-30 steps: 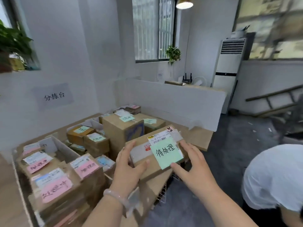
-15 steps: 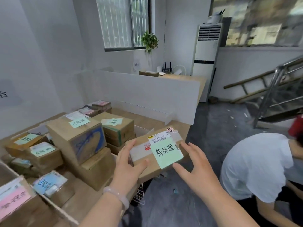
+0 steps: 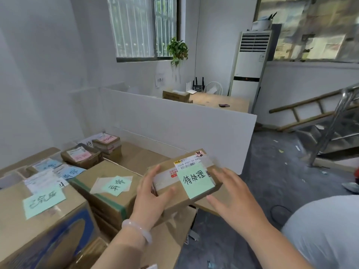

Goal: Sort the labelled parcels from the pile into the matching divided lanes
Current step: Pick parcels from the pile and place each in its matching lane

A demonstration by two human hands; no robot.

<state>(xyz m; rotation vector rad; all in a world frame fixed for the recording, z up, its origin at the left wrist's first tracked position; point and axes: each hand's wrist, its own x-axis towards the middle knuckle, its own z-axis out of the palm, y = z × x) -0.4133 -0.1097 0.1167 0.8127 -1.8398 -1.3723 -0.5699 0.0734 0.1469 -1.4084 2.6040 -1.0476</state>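
Partly covered parcel [image 3: 194,179], left hand [image 3: 149,200] gripping

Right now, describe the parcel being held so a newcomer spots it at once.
Find the white divider board across the table; in front of its right end, a left hand grips a small cardboard parcel. Unlike the bigger cartons to its left, it is off the table and its green note reads 待处理.
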